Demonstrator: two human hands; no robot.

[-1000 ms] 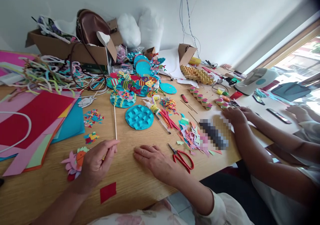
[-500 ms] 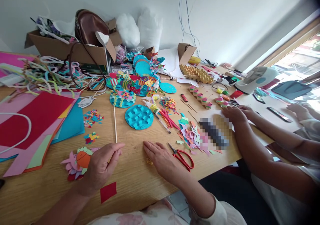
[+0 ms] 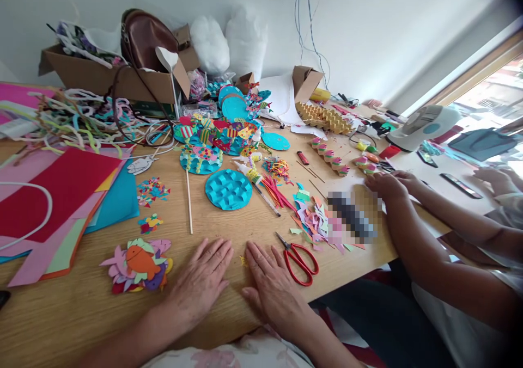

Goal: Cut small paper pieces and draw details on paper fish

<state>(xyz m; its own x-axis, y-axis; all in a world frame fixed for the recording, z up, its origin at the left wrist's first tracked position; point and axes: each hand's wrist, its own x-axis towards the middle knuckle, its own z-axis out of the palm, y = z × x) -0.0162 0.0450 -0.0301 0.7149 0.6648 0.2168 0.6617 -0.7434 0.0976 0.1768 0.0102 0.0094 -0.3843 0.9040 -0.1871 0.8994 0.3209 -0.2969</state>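
My left hand (image 3: 204, 275) lies flat on the wooden table, empty, fingers stretched forward. Beside it my right hand (image 3: 272, 281) rests palm down, also holding nothing, with a small yellow scrap (image 3: 243, 261) by its fingertips. Red-handled scissors (image 3: 301, 262) lie just right of my right hand. To the left of my left hand is a pile of paper fish cutouts, an orange fish (image 3: 140, 262) on top. Ahead of both hands sit a blue disc with a woven-looking surface (image 3: 227, 189) and a pale stick (image 3: 188, 202) reaching a decorated blue disc (image 3: 200, 158).
Coloured paper sheets (image 3: 61, 199) and tangled pipe cleaners (image 3: 77, 117) cover the left side. Paper scraps (image 3: 312, 218), a glue bottle (image 3: 249, 173) and a pen (image 3: 267, 202) lie right of centre. Another person's hands (image 3: 386, 185) work at the right.
My left hand has come down from a loosely closed pose to lie flat, uncovering the fish pile. My right hand has shifted slightly nearer me. The red paper square is out of sight.
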